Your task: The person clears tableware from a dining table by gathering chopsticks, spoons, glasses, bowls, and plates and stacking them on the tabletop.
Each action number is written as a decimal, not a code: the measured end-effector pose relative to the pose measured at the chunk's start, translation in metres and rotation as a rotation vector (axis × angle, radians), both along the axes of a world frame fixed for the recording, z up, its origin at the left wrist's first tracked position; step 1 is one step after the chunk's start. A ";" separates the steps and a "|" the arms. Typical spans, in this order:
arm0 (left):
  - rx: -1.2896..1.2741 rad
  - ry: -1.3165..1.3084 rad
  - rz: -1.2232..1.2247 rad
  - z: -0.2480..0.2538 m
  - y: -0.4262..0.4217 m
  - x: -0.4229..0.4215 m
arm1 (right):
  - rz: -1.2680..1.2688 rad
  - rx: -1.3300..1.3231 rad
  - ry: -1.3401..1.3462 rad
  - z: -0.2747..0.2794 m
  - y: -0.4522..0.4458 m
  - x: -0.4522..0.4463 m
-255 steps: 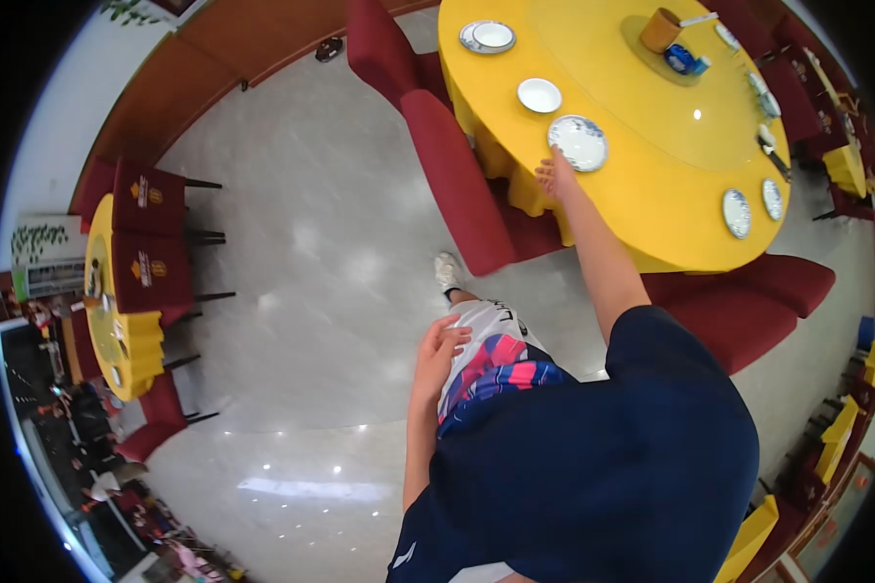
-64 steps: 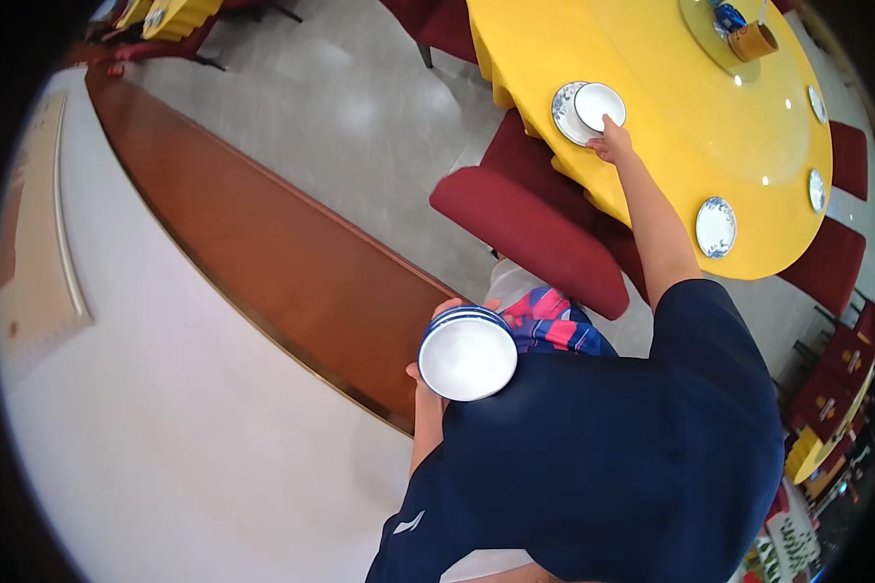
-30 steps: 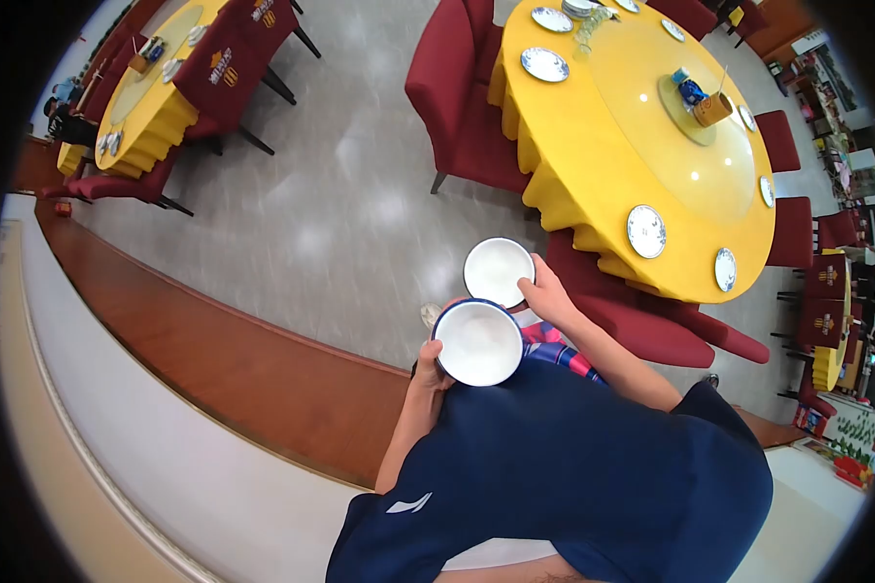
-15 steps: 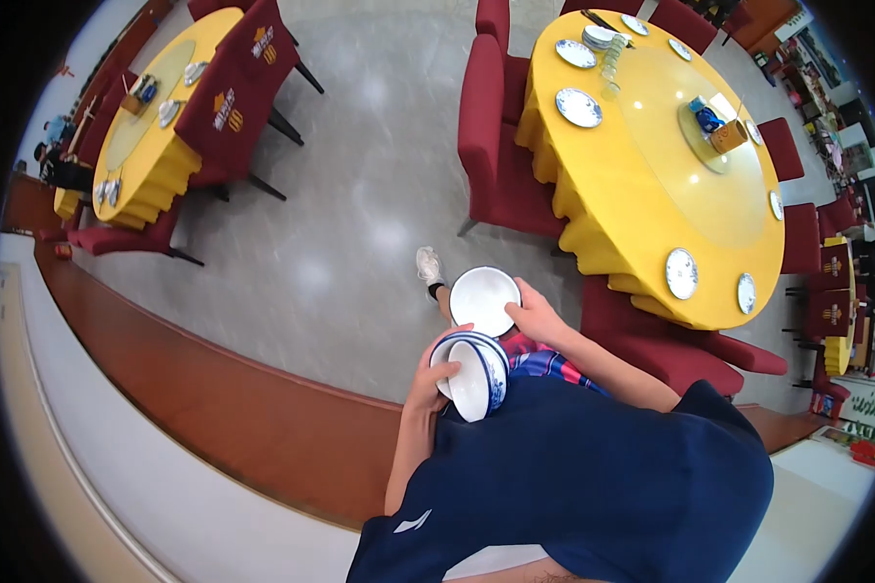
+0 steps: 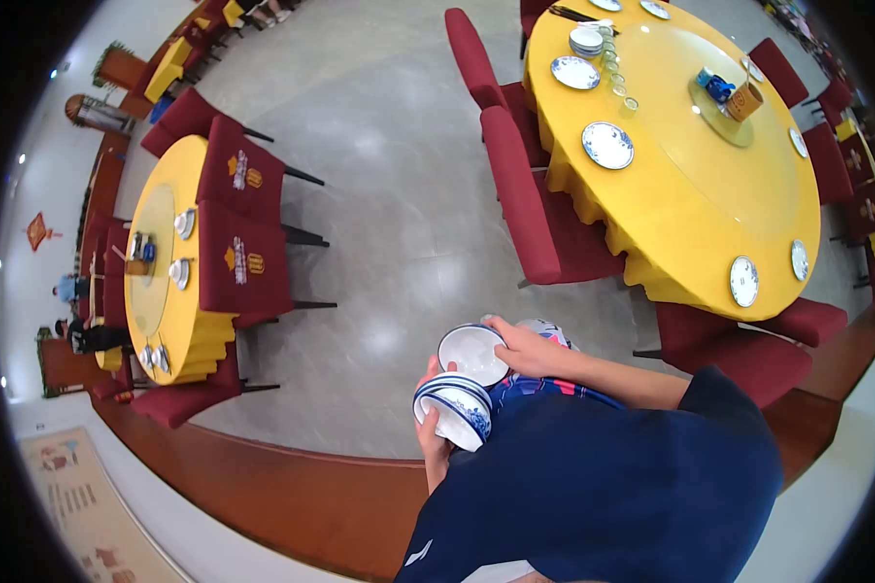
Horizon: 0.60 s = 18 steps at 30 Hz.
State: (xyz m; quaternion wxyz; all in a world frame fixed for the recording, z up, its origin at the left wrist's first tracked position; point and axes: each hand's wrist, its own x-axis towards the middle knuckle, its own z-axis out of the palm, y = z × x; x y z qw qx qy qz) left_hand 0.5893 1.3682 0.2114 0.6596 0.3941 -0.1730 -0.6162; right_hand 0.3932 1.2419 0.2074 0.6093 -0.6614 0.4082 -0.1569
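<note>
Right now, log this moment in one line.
left hand: holds stacked blue-rimmed white bowls; right hand: holds one round white bowl; upper right: yellow-clothed table bearing blue-patterned white plates

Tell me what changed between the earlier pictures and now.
The right hand has lifted a bowl off the yellow table and brought it back near the body, close to the left hand. The left hand, empty at first, now holds several bowls. The plates and brown cup stay on the table.

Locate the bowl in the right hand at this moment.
In the head view, the bowl is slightly below and right of centre, its right side held by the right hand, and in the picture just above the stacked bowls in the left hand.
</note>
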 end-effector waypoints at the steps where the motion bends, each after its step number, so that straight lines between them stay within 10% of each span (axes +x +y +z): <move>1: 0.006 0.009 -0.018 -0.001 -0.011 0.008 | 0.016 -0.004 0.008 0.002 -0.012 0.004; 18: -0.089 -0.018 -0.464 -0.032 -0.296 0.153 | -0.321 -0.097 -0.109 0.016 -0.183 0.139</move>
